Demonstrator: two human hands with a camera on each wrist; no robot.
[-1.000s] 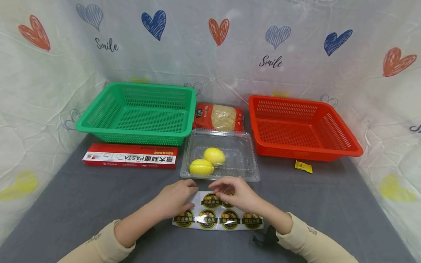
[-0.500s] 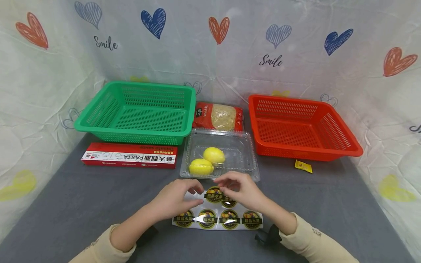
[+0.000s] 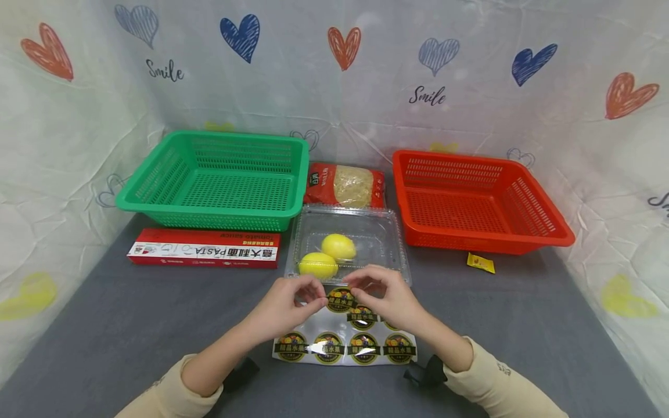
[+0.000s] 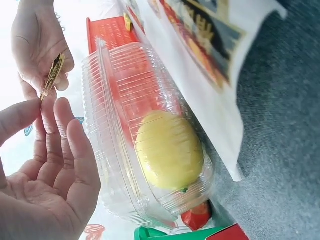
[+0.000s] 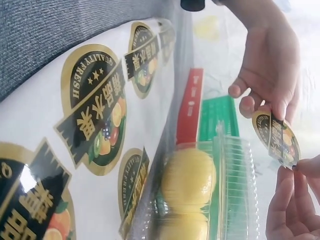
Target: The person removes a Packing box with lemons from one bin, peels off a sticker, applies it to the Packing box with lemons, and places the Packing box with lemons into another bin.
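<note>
Between both hands, in front of a clear plastic box (image 3: 378, 247), a round black and gold fruit sticker (image 3: 341, 301) is raised above its sheet. My left hand (image 3: 287, 303) pinches the sticker's left edge between thumb and fingertips. On the opposite edge, my right hand (image 3: 391, 297) pinches it too, as the right wrist view shows with the sticker (image 5: 276, 139) stretched between the fingertips. Below lies the white sticker sheet (image 3: 329, 320), several printed round labels still on it. Two yellow lemons (image 3: 318, 265) sit inside the box, toward its left side.
A green basket (image 3: 235, 216) stands back left, a red basket (image 3: 475, 241) back right. Between them lies a red bag (image 3: 319, 184). A red and white pasta box (image 3: 204, 248) lies left, a small yellow packet (image 3: 481, 263) right. A printed curtain (image 3: 292, 75) hangs behind.
The left hand, its thumb and fingers apart half a second ago, has closed on the sticker's left edge. The sticker and right hand have moved slightly away from me, toward the clear box.
</note>
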